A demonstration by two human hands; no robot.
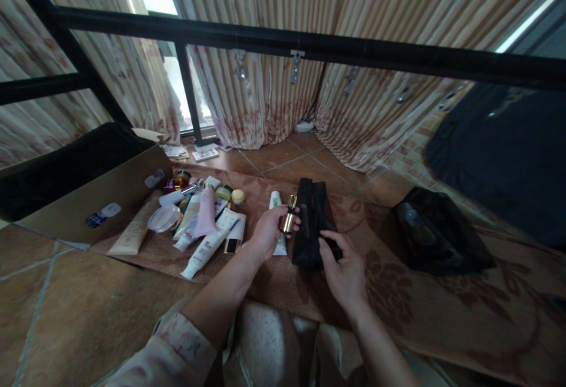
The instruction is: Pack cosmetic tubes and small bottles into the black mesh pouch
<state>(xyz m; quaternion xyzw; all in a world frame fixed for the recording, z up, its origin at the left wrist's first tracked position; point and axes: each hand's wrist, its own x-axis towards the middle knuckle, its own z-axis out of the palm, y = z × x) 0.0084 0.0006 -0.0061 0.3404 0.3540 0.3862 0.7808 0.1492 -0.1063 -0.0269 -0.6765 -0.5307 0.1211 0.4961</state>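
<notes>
My left hand (268,235) is closed around a small gold-and-black cosmetic bottle (289,217), held upright over the mat. Just behind that hand lies a white and green tube (276,199), partly covered by it. A black mesh pouch (305,222) rests in front of me, to the right of the bottle. My right hand (347,266) grips the pouch's right side between thumb and fingers. To the left is a pile of cosmetics, among them a pink tube (206,210), a white tube (211,244) and a round clear-lidded jar (164,218).
A cardboard box (119,192) with black cloth stands at the left. Another black mesh bag (437,230) sits on the patterned brown mat (375,310) at the right. A black metal rail (327,45) with hanging clips crosses in front of the striped curtains (274,92).
</notes>
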